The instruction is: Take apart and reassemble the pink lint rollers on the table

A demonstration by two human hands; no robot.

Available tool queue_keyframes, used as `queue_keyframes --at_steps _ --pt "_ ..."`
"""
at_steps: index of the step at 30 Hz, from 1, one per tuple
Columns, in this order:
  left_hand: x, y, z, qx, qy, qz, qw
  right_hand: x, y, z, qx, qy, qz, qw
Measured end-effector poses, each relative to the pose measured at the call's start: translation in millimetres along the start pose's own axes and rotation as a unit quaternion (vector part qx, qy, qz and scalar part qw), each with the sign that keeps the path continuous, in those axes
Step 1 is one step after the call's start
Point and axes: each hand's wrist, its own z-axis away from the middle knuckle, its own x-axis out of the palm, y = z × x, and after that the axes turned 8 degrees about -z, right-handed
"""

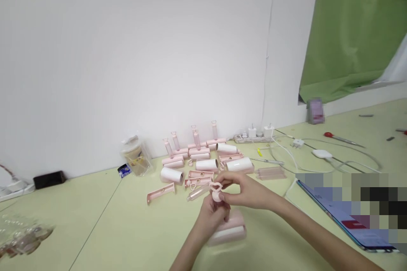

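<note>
In front of me, my right hand (237, 190) is closed, pinching a pale pink cap (217, 196) with a heart-shaped loop on top. Just beneath, my left hand (212, 216) is closed around the same piece; whatever lies under the cap is hidden by my fingers. Below my hands lies a pink and white cylindrical case (233, 230), partly covered by the left hand. A clear pinkish tube (197, 192) lies on the table just left of the cap, near a loose heart loop (193, 186).
Several pink holders with upright capped tubes (196, 140) stand by the wall. White sleeves (206, 165) and pink half shells (161, 193) lie in front. A bagged tape roll (135, 156) is left; clear tubes (270, 172), cables, a power strip (254, 139) and a phone (340, 216) are right.
</note>
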Motion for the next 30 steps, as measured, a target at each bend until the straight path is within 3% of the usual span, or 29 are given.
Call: queue_keyframes --at_steps 6,10,19,27,30 --pt "-1.5 1.0 1.6 0.001 -0.008 0.008 1.000 5.2 -3.4 3.8 -0.017 -0.011 0.045 0.999" --pt "-1.8 0.1 1.2 0.020 -0.013 0.006 1.000 8.2 0.5 4.2 -0.017 0.017 0.071 0.997" --pt "0.6 5.0 -0.2 0.003 -0.006 0.028 1.000 19.7 7.2 2.4 -0.003 0.111 0.030 0.993" --pt "-0.2 10.2 1.7 0.004 -0.007 0.065 0.998 21.0 8.5 3.2 -0.008 0.118 0.036 0.992" --pt "-0.2 9.0 3.1 0.002 -0.006 0.095 0.995 22.9 11.0 3.2 -0.007 0.109 -0.009 0.994"
